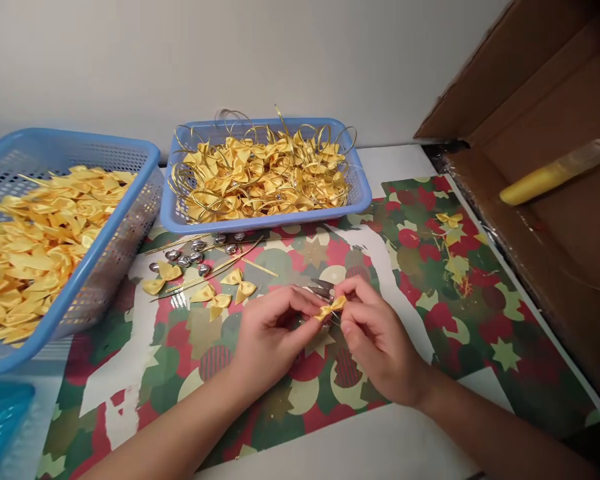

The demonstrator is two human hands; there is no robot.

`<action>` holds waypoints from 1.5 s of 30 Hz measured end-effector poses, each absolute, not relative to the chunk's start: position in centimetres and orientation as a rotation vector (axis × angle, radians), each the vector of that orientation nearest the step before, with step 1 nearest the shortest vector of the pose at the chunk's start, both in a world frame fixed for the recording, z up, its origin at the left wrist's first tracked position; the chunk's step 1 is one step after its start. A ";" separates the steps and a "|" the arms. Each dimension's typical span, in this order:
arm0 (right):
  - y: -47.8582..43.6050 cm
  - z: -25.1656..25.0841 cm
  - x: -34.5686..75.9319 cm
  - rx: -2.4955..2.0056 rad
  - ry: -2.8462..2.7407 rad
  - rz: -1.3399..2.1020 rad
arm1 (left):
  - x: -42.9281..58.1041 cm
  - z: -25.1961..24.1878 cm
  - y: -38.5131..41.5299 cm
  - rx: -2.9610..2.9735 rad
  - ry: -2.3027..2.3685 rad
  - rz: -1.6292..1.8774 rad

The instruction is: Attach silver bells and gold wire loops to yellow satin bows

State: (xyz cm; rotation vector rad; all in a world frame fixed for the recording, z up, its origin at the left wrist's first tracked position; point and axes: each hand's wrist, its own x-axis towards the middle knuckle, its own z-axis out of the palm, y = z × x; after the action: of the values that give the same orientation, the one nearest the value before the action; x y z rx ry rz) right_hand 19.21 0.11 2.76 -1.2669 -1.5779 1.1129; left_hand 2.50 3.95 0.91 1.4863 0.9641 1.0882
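Observation:
My left hand and my right hand meet over the patterned paper, both pinching one small yellow satin bow between fingertips. A thin gold wire runs through the bow, though its ends are hard to follow. Just behind the fingers lies a grey metal tool, partly hidden. Three loose yellow bows rest on the paper to the left of my hands, near several silver heart beads and gold wire pieces.
A blue basket holds finished bows with gold wire loops at the back centre. A larger blue basket of plain yellow bows stands at left. An open cardboard box with a yellow roll fills the right side.

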 end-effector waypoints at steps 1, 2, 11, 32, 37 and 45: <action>0.1 2.8 19.2 -1.269 -1.577 1.113 | 2.5 0.9 3.9 1.512 0.964 1.094; 0.1 2.8 19.2 -1.272 -1.575 1.112 | 2.5 0.9 3.9 1.536 0.959 1.101; 0.1 2.8 19.1 -1.292 -1.581 1.102 | 2.4 1.2 3.9 1.619 0.968 1.111; 0.1 2.7 18.8 -1.297 -1.614 1.028 | 2.3 1.5 3.6 2.037 0.836 1.211; 0.0 2.7 18.9 -1.281 -1.604 1.038 | 2.2 1.5 3.4 2.062 0.828 1.235; -0.1 2.8 18.9 -1.263 -1.587 1.055 | 2.1 1.5 3.4 2.049 0.863 1.248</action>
State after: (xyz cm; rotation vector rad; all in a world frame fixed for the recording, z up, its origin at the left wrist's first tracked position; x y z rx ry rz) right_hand 18.88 -0.09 2.78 -1.2631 -1.5865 1.0554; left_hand 2.12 3.35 1.50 2.0488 0.8626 1.2483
